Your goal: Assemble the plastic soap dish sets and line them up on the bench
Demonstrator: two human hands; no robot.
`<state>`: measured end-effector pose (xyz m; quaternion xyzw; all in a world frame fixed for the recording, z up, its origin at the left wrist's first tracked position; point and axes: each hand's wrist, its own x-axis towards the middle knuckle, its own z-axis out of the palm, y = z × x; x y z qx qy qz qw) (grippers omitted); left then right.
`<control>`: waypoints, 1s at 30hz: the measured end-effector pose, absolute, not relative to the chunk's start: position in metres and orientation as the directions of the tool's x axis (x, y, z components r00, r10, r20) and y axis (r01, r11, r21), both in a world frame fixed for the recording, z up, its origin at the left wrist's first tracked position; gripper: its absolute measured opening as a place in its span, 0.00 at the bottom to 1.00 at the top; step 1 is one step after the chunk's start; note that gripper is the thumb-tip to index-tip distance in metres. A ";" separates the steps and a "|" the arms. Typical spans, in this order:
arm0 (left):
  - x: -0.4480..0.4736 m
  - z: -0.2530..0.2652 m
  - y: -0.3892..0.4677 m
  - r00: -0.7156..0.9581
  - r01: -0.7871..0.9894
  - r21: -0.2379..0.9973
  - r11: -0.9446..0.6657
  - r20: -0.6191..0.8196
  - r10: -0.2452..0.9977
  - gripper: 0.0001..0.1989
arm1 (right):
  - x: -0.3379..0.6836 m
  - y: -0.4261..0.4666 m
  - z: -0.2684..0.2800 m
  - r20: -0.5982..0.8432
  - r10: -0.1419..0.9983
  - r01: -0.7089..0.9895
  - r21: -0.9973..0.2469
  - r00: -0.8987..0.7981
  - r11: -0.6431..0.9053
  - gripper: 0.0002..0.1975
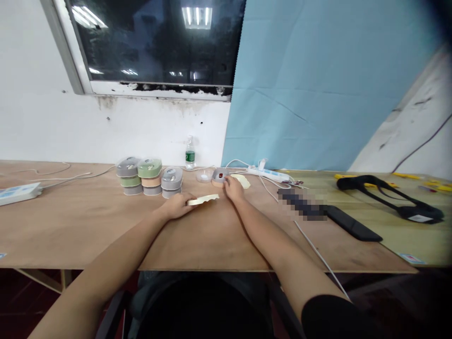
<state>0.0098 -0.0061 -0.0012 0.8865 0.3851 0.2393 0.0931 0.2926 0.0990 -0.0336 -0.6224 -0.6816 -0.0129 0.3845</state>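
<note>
My left hand (178, 205) is closed around one end of a pale yellow, wavy-edged strip (204, 199), held just over the table. My right hand (234, 188) has its fingers at the near right side of a small grey round box (219, 172), apparently gripping it. Something small and dark red lies in the box, which has no lid on. A clear lid (204, 176) rests to the left of the box. Beyond my right hand lies a second pale yellow piece (243, 181), partly hidden by that hand.
Stacked grey, green and peach boxes (150, 174) stand at the back left. A water bottle (189, 153) is by the wall. White power strips (270, 174) and cables lie behind and to the sides. A black flat case (353, 223) and black headband-like frame (391, 197) are at right.
</note>
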 end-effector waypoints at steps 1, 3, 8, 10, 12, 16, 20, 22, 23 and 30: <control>0.010 -0.001 -0.006 0.584 0.642 0.354 -0.680 0.348 0.733 0.17 | 0.293 0.099 -0.033 0.544 0.835 0.858 -0.464 0.081 0.219 0.16; 0.010 -0.001 -0.006 0.582 0.642 0.358 -0.678 0.348 0.735 0.17 | 0.294 0.098 -0.032 0.553 0.826 0.854 -0.475 0.105 0.210 0.15; 0.009 -0.002 -0.003 0.608 0.621 0.338 -0.708 0.362 0.706 0.15 | 0.295 0.095 -0.030 0.575 0.810 0.840 -0.492 0.117 0.229 0.15; 0.008 -0.002 -0.003 0.617 0.613 0.340 -0.713 0.357 0.701 0.15 | 0.294 0.094 -0.029 0.579 0.807 0.836 -0.496 0.117 0.235 0.15; 0.008 -0.001 -0.003 0.622 0.608 0.345 -0.715 0.352 0.699 0.15 | 0.294 0.094 -0.029 0.577 0.808 0.833 -0.502 0.122 0.233 0.15; 0.008 0.001 -0.004 0.620 0.615 0.349 -0.708 0.341 0.707 0.16 | 0.294 0.093 -0.028 0.568 0.812 0.830 -0.513 0.136 0.220 0.14; 0.009 0.001 -0.005 0.611 0.626 0.357 -0.694 0.330 0.720 0.16 | 0.294 0.092 -0.028 0.569 0.809 0.833 -0.513 0.148 0.208 0.14; 0.009 0.001 -0.005 0.606 0.630 0.355 -0.691 0.332 0.723 0.16 | 0.293 0.092 -0.028 0.570 0.807 0.833 -0.514 0.153 0.205 0.14; 0.009 0.001 -0.005 0.606 0.630 0.353 -0.692 0.334 0.722 0.16 | 0.293 0.092 -0.028 0.570 0.807 0.833 -0.514 0.154 0.205 0.14; 0.010 0.001 -0.005 0.614 0.626 0.341 -0.701 0.340 0.713 0.16 | 0.293 0.092 -0.027 0.566 0.812 0.844 -0.497 0.141 0.200 0.14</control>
